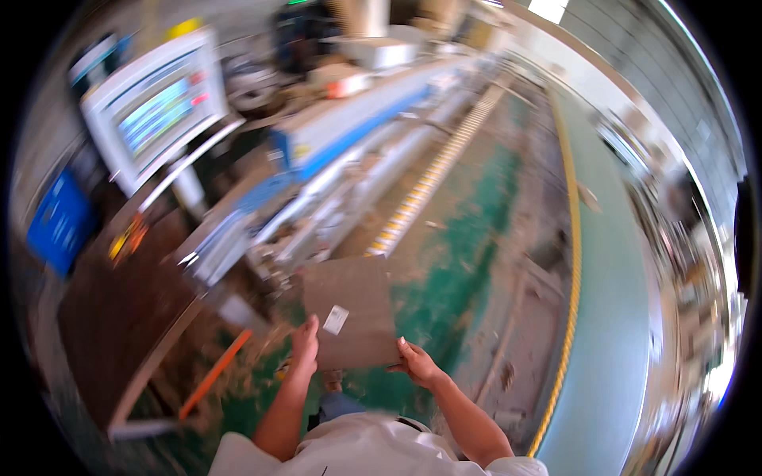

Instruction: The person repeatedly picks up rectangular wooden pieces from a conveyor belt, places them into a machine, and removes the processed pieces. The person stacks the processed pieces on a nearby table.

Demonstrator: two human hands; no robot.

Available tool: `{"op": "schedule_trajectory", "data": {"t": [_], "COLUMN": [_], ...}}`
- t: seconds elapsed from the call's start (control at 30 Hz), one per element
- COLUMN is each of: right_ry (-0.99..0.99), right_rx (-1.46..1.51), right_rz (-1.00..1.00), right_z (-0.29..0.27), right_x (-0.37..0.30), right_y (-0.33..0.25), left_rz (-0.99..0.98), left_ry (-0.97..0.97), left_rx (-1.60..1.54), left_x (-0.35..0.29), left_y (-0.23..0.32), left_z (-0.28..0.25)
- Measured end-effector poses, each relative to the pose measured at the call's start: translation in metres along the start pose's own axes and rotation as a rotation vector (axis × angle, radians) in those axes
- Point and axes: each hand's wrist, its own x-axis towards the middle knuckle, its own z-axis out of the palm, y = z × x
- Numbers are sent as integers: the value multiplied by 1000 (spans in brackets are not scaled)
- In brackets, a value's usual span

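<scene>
Between my two hands is a flat, square brown board (357, 297), held out in front of my body. A small white label (336, 320) sticks to its upper face, left of the middle. My left hand (305, 345) grips the board's left edge near the lower corner, thumb up along the side. At the lower right corner my right hand (417, 362) clasps the board, thumb on top and fingers underneath. The fingers below the board are partly hidden.
To the left stand a control panel with a lit screen (159, 111) and a dark brown tabletop (127, 309). A long machine with a blue-edged beam (357, 119) runs ahead. Rightward lies a long pale green surface (603, 317) edged by a yellow strip (573, 238). Dust covers the green floor (468, 254).
</scene>
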Motion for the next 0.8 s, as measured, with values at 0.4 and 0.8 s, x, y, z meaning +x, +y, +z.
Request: {"op": "schedule_trajectory", "data": {"t": [0.4, 0.8], "right_ry": [36, 123], "right_rx": [-321, -244], "right_rz": [141, -21], "right_z": [151, 154], "right_x": [312, 424], "right_y": [-91, -112], "left_rz": [87, 29], "left_ry": [666, 608], "left_rx": [-371, -233], "left_x": [139, 234], "left_y": [118, 129], "left_z": [-88, -110]}}
